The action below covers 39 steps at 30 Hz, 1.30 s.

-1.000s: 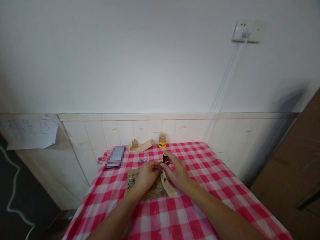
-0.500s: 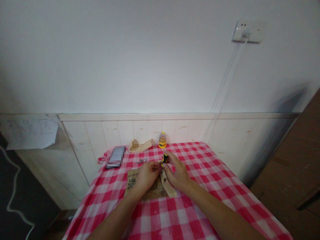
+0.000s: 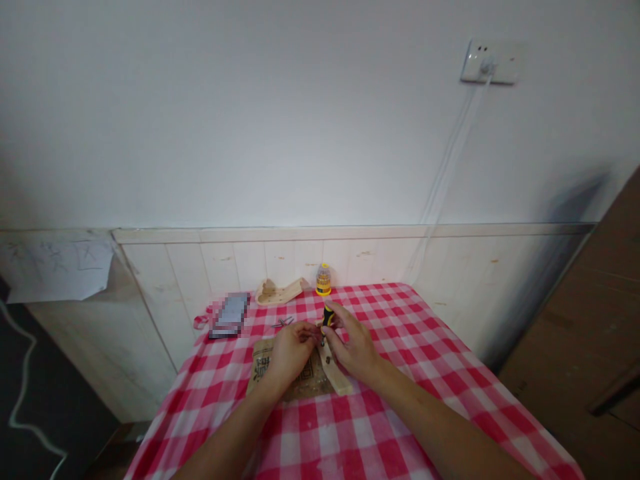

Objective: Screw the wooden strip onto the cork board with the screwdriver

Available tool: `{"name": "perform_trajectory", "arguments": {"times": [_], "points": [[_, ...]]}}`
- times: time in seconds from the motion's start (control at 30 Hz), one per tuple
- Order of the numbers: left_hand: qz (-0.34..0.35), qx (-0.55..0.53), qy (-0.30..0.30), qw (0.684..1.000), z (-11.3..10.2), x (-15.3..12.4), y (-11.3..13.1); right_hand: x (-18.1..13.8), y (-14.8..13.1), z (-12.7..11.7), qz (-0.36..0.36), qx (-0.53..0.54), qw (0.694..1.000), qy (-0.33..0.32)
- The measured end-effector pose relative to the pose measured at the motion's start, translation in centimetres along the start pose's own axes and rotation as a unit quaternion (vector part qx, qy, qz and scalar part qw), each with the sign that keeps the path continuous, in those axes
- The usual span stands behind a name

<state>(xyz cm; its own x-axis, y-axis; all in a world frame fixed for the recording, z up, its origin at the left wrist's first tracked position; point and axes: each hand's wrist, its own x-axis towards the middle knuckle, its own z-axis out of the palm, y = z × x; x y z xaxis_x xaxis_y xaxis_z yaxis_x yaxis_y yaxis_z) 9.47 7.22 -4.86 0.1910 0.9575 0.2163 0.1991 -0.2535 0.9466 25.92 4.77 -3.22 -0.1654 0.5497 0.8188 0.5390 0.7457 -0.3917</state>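
My right hand (image 3: 356, 343) grips a black and yellow screwdriver (image 3: 328, 316) between thumb and fingers, its handle upright and its lower end over a pale wooden piece (image 3: 337, 379). A small dark metal part (image 3: 328, 360) sits on that wood. Beside it on the left, my left hand (image 3: 294, 348) has its fingers pinched together near the screwdriver's lower end; what they hold is hidden. Under the wood and the left hand lies a brown printed bag (image 3: 261, 359).
On the red-and-white checked tablecloth (image 3: 320, 440) lie a blurred-out phone (image 3: 233, 315), small crossed metal tools (image 3: 283, 322) and a curved wooden piece (image 3: 280, 293). A yellow bit container (image 3: 323, 281) stands at the back by the wall.
The view has shifted very slightly. The screwdriver handle stands a little differently in my right hand; both hands otherwise stay at the same place on the wood.
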Motion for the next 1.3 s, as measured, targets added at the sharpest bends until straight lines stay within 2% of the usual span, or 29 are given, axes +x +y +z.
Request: {"name": "perform_trajectory", "arguments": {"times": [0.2, 0.3, 0.43, 0.53, 0.7, 0.9, 1.0, 1.3], "points": [[0.047, 0.067, 0.045, 0.996, -0.2, -0.7, 0.9, 0.1, -0.7, -0.4, 0.017, 0.005, 0.998, 0.054], [0.053, 0.093, 0.039, 0.993, -0.5, -0.9, 1.5, 0.3, -1.2, -0.8, 0.018, 0.015, 0.997, 0.071], [0.048, 0.127, 0.007, 0.991, -1.1, -1.2, 2.3, 0.4, -1.4, -1.1, 0.014, 0.025, 0.998, 0.054], [0.069, 0.159, -0.029, 0.985, -1.3, -1.5, 2.5, 0.3, -1.3, -1.1, 0.018, 0.030, 0.998, 0.058], [0.072, 0.136, -0.146, 0.977, -1.2, -1.7, 2.2, 0.1, -1.1, -0.9, 0.000, 0.027, 0.999, 0.039], [0.094, 0.112, -0.201, 0.968, -1.2, -1.6, 2.6, -0.3, -0.8, -0.7, -0.009, 0.010, 1.000, 0.021], [0.092, 0.106, -0.218, 0.966, -1.3, -1.4, 2.5, -0.3, -0.7, -0.7, -0.006, 0.016, 1.000, 0.013], [0.074, 0.078, -0.219, 0.970, -1.2, -0.8, 1.5, -0.6, -0.7, -0.6, -0.010, 0.064, 0.998, -0.010]]}}
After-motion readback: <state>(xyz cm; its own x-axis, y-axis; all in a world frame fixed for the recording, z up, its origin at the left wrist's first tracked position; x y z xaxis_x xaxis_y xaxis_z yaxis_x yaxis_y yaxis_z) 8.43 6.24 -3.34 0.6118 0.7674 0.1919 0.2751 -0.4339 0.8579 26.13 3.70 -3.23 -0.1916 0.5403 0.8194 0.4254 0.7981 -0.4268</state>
